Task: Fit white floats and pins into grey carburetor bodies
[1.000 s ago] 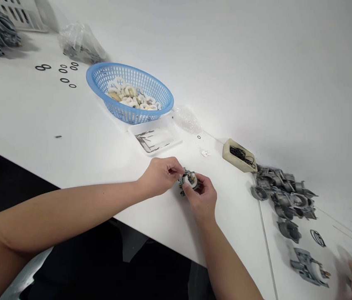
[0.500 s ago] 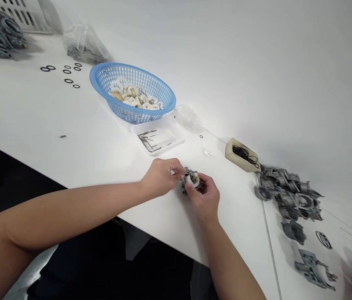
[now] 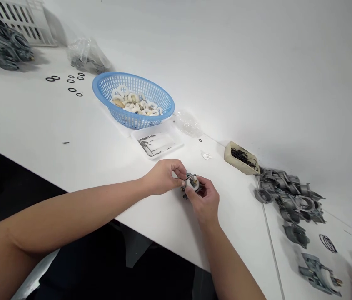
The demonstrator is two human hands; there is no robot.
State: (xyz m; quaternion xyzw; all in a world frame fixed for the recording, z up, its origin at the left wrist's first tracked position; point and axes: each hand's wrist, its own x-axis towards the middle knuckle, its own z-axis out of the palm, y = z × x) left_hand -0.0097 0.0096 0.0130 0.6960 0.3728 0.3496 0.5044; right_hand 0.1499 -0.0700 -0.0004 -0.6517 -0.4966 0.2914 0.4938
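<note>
A small grey metal carburetor (image 3: 192, 183) with a white plastic float and brass parts is held just above the white table. My right hand (image 3: 205, 198) wraps around its right side, with the thumb lying across the float. At the left edge of the carburetor, my left hand (image 3: 166, 176) is closed in a pinch of thumb and fingers touching the float area. Whatever is between those fingertips is too small to make out. Beyond the left hand is a shallow white tray (image 3: 177, 144) with several thin dark pins.
A blue basket (image 3: 160, 85) of white floats stands behind the tray. Black rings fill a cream box (image 3: 230, 160) at right, beside piled metal bowls (image 3: 288, 191). Another carburetor (image 3: 318, 273) lies at lower right. Metal bodies (image 3: 1, 41) are heaped at far left.
The view has shifted slightly, so the table things sit a little lower. My left fingers have shifted slightly at the carburetor's edge; my right hand keeps its hold.
</note>
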